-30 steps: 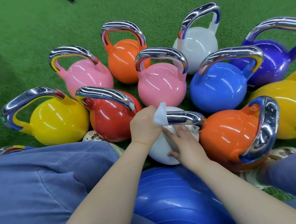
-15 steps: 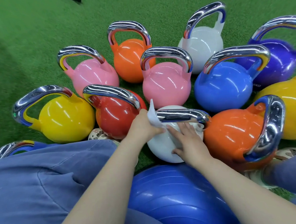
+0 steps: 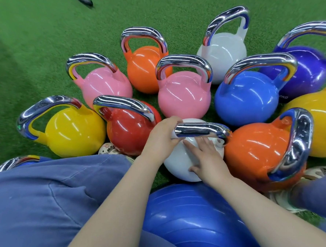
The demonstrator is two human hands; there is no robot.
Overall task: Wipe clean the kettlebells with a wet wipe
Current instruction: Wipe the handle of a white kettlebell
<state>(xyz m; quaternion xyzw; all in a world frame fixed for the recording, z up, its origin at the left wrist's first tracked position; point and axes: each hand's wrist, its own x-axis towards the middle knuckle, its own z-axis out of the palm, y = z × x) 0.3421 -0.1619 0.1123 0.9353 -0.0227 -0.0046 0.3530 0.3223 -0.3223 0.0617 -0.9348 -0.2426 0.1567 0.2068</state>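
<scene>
Item in hand: small glossy white kettlebell with chrome handle, on the green artificial turf floor at the near centre of the cluster, just ahead of the blue ribbed exercise ball. Left hand is curled round the handle's 9 o'clock end, pinching a white wet wipe of which only a sliver shows. Right hand lies flat, fingers spread, on the white body, bracing it. Risks, as judged: the wet chrome may slip in the grip; a hard stroke toward 3 o'clock could drive knuckles into the tilted orange kettlebell, which touches or nearly touches there; the round body may rock if the bracing palm lifts. Clearances: red kettlebell tight at 9 o'clock; pink kettlebell just beside at 12; blue kettlebell near at 1. Open room: only upward and back toward 6 o'clock; bare turf lies well apart, beyond the ring at 10 to 12 o'clock.
</scene>
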